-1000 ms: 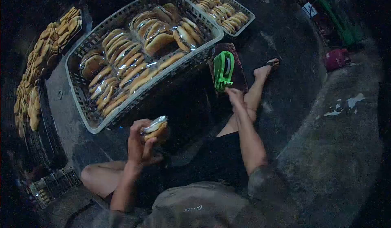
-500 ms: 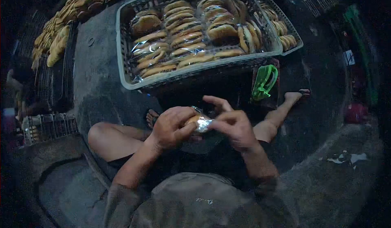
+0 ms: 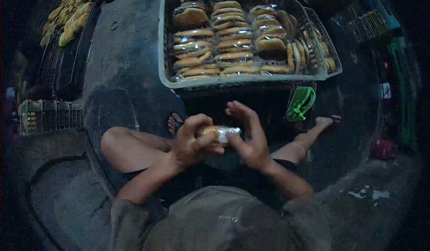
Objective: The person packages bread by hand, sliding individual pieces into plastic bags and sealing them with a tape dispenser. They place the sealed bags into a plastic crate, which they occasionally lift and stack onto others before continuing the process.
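In front of my lap, a bread bun in clear plastic (image 3: 208, 132) is held at its left end by my left hand (image 3: 190, 139), with the thumb on the near side and the fingers curled round it. The shiny plastic end of the wrapper points right. My right hand (image 3: 251, 139) is at that end, its thumb against the plastic and its other fingers stretched up and apart from the bun. Beyond my hands stands a pale plastic crate (image 3: 242, 78) holding rows of wrapped buns (image 3: 234, 43).
A second crate (image 3: 337, 69) with buns adjoins the big one on the right. A green sandal-like object (image 3: 301, 103) lies below it. Unwrapped breads (image 3: 74, 25) are piled at the upper left. Another crate (image 3: 56, 116) stands at left. My bent legs frame the work area.
The view has shifted, so the crate appears farther right. My right fingers have straightened upward, while the thumb stays at the wrapper's end. The left hand still grips the bun.
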`<state>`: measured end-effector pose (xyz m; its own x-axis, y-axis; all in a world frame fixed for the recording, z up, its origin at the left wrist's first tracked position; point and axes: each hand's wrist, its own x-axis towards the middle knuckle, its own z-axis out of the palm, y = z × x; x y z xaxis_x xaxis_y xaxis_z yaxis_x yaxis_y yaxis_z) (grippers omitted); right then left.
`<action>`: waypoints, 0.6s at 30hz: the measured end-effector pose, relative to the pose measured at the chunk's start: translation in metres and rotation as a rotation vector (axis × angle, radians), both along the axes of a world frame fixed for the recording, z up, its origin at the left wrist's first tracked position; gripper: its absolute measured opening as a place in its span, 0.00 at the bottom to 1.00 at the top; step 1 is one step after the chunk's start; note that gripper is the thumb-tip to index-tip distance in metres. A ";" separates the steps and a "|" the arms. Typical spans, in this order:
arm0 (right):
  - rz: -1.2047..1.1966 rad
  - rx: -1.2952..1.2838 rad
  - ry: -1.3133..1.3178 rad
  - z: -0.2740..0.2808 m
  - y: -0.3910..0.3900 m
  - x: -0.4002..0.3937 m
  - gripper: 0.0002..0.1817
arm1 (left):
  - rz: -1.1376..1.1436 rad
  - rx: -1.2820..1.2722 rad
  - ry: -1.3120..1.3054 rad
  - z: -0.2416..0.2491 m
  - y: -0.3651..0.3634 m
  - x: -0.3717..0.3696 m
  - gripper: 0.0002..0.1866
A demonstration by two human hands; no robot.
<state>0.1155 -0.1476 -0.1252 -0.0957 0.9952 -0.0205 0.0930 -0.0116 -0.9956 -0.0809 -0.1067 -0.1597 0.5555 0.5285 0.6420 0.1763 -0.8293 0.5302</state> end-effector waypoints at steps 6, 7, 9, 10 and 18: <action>-0.003 0.919 -0.918 0.000 -0.001 -0.002 0.19 | 0.467 -1.337 -0.598 0.018 0.020 0.018 0.17; 0.003 0.935 -0.916 0.010 0.008 -0.003 0.19 | 0.470 -1.324 -0.610 0.026 0.031 0.021 0.17; 0.031 1.039 -1.223 0.032 0.024 -0.002 0.19 | 0.309 -1.598 -0.894 0.055 0.050 0.024 0.18; 0.014 1.045 -1.209 0.045 0.038 0.004 0.20 | 0.273 -1.639 -0.860 0.078 0.060 0.023 0.18; -0.012 0.740 -0.939 0.018 0.271 0.035 0.23 | 0.273 -0.232 0.305 0.033 0.190 -0.017 0.16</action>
<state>0.1502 0.1232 -0.1068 -0.3404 0.7957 0.5011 0.7918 0.5299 -0.3037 -0.0975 0.0835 -0.1266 0.5211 0.7918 0.3188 0.5482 -0.5967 0.5861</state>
